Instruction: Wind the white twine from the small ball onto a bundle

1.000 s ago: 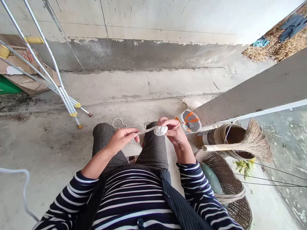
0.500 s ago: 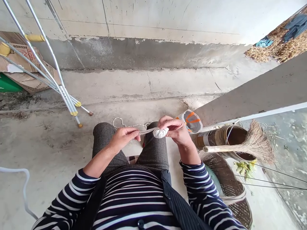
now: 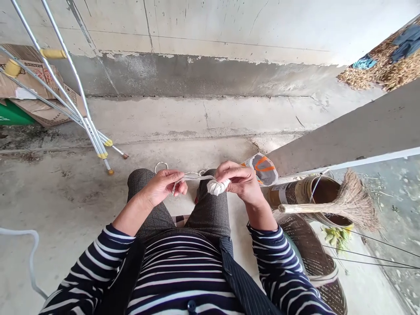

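Above my right thigh, my right hand pinches a small white bundle that looks like a wound ball of flat cord. A pale flat strand stretches from the bundle across to my left hand, whose thumb and forefinger are closed on it. Below that hand's fingertips a short bit of the strand hangs down. Beyond my knees a loop of white cord shows, partly hidden by my left hand. The bundle's far side is covered by my right fingers.
Crutches lean at the left by cardboard boxes. To the right are a white-and-orange bag, a bucket with a broom across it, and a woven basket. A pale hose lies at lower left.
My left hand has shifted slightly left and its lower fingers have curled, with more strand showing between the hands. The bundle has turned and dipped a little in my right hand.
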Tool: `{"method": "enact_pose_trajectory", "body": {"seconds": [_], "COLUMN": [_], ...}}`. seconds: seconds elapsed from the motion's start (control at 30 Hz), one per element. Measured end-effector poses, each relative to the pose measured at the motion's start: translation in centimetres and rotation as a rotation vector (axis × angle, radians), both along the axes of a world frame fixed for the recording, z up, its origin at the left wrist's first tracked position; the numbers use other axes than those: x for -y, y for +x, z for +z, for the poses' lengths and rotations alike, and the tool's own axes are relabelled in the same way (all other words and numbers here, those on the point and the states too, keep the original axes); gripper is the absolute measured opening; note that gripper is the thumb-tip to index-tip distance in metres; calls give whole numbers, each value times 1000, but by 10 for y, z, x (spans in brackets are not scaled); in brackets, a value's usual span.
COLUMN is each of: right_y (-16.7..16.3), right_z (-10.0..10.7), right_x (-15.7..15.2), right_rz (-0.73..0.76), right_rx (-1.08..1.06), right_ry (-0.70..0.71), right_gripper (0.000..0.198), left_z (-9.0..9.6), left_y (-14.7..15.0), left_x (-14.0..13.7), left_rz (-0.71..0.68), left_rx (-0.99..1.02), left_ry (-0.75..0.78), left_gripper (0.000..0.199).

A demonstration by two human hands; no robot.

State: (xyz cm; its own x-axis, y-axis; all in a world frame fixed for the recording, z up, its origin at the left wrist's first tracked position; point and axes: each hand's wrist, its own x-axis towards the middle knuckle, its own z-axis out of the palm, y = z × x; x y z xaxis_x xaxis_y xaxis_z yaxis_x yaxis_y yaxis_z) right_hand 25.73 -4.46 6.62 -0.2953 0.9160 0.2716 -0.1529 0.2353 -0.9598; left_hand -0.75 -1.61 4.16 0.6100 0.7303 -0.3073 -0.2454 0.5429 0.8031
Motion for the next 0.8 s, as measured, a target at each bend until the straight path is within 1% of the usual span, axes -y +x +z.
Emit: {"method": "enact_pose_trajectory", "body": {"seconds": [0.07, 0.2, 0.23, 0.3, 0.4, 0.5, 0.57, 0.63, 0.73, 0.8], "right_y": [-4, -17, -21, -26, -30, -31, -33, -36, -41, -43], "right_z": [9, 30, 33, 35, 27, 12, 3, -2, -4, -3], "right_x": [1, 2, 0, -4, -13, -20, -23, -24, -27, -31], "right_rz": [46, 124, 119, 66, -93, -247, -300, -330, -400, -429], "right_rx": [45, 171, 198, 222, 251, 315, 372, 431, 495, 523], "right_ry": [65, 225, 254, 288, 310, 356, 404, 465, 545, 563], "right_gripper": [14, 17, 18, 18, 16, 15, 16, 20, 24, 24], "left_z": [-6, -14, -13, -9, -3, -3, -5, -6, -5, -2], "left_y": [0, 7, 11, 20, 31, 32, 30, 29, 30, 32], "left_x": [-8, -21, -21, -15, 1, 16, 21, 24, 28, 31], "left_rz": [-45, -318, -366, -401, -358, -228, -146, -106, -67, -28], "left_rx": [-29, -144, -162, -158, -77, -24, -27, -31, -41, -48], "left_ry": [4, 84, 106, 138, 123, 57, 49, 76, 122, 140], "left_gripper": [42, 40, 38, 35, 38, 41, 44, 50, 66, 78]}}
